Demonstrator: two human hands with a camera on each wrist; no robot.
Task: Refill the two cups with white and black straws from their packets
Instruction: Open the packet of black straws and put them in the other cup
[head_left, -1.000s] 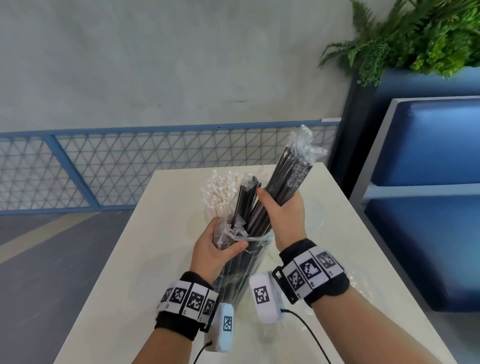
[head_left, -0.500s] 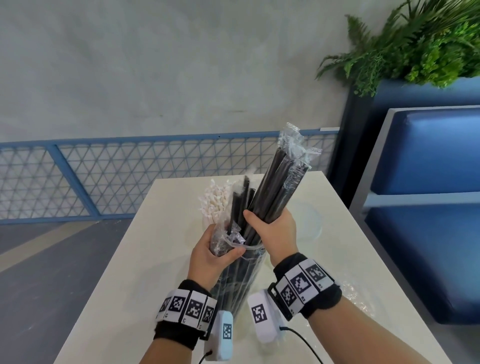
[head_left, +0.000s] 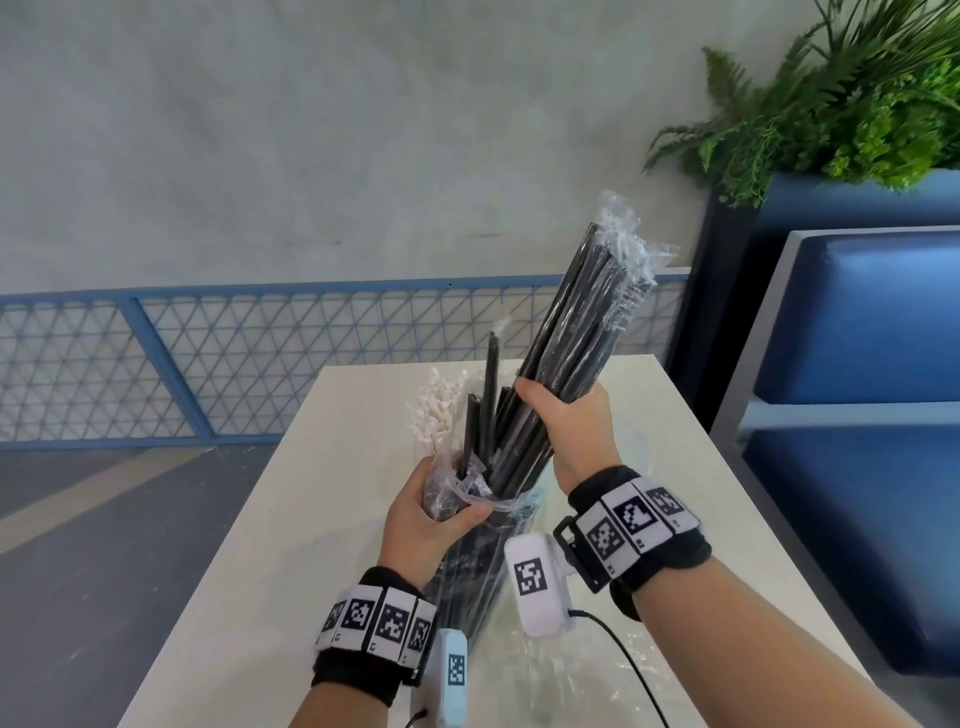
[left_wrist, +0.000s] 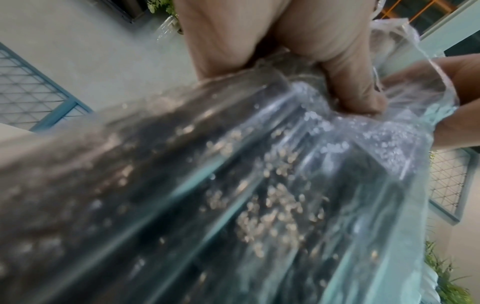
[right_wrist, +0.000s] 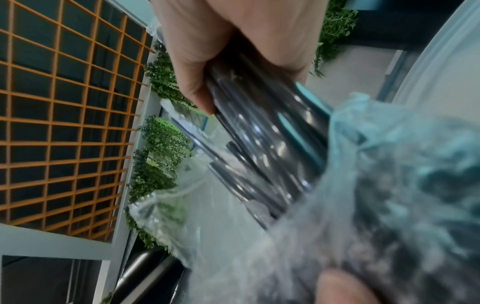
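In the head view, we saw that the bundle of black straws (head_left: 582, 332) stood higher out of the packet (head_left: 480, 551) than half a second before. The right hand (head_left: 569, 431) was closed around this bundle and had lifted it up and to the right. The left hand (head_left: 431, 514) gripped the crumpled mouth of the packet and stayed low, above the table (head_left: 270, 545). A few black straws remained in the packet, one of them standing taller than the others. We judged that the pulling-out was almost finished and that the bundle must go next into a cup. The white straws (head_left: 436, 410) stood just behind the hands, already in their place, but the cup for the black ones was hidden from us. Above and to the right of the bundle there was free air. The far edge of the table was near behind the white straws, and the bench (head_left: 857, 322) stood beside the right edge.

In the left wrist view, the fingers (left_wrist: 353, 82) pinched the clear plastic, and the dark straws (left_wrist: 155, 164) ran blurred past the camera.

In the right wrist view, the right hand (right_wrist: 233, 41) was wrapped around the dark bundle (right_wrist: 265, 127), and the loose plastic (right_wrist: 389, 185) hung below it. A plant (right_wrist: 161, 139) and a grid wall (right_wrist: 64, 102) were well apart behind.
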